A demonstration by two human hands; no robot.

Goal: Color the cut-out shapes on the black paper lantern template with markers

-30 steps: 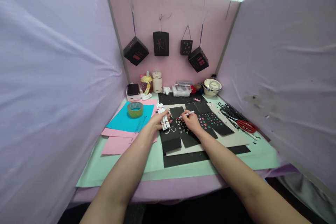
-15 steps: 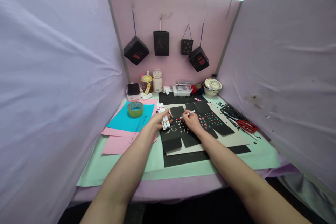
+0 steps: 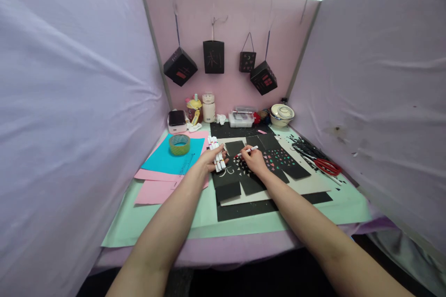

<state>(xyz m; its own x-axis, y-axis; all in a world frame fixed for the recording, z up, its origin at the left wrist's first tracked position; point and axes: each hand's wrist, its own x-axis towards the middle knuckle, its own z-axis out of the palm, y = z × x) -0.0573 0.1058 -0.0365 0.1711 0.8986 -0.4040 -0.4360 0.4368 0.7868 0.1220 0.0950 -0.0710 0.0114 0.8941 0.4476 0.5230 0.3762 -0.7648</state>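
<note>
Several white marker pens [image 3: 217,157] lie in a bundle in my left hand [image 3: 208,158], its fingers curled around them. My right hand [image 3: 253,161] grips one white marker [image 3: 249,151] in a writing hold, its dark red tip pointing left and down at the black cut-out card [image 3: 252,186]. That card bears small cut shapes, coloured pink, orange and green on its right part and pale on its left part. A pale curved figure [image 3: 227,171] shows on the card beside my left hand. Under the card lies a grey-white board [image 3: 310,189].
On the left, a tape roll [image 3: 180,145] sits on blue paper [image 3: 158,160] over pink sheets [image 3: 149,193]. Red-handled scissors [image 3: 327,167] and black scraps lie right. Behind stand a white bottle [image 3: 209,110], a plastic case [image 3: 241,119] and a lidded bowl [image 3: 281,115]. Black boxes [image 3: 213,57] hang above.
My right hand and its marker have shifted very slightly to the left. My left hand and the bundle of markers stay in place.
</note>
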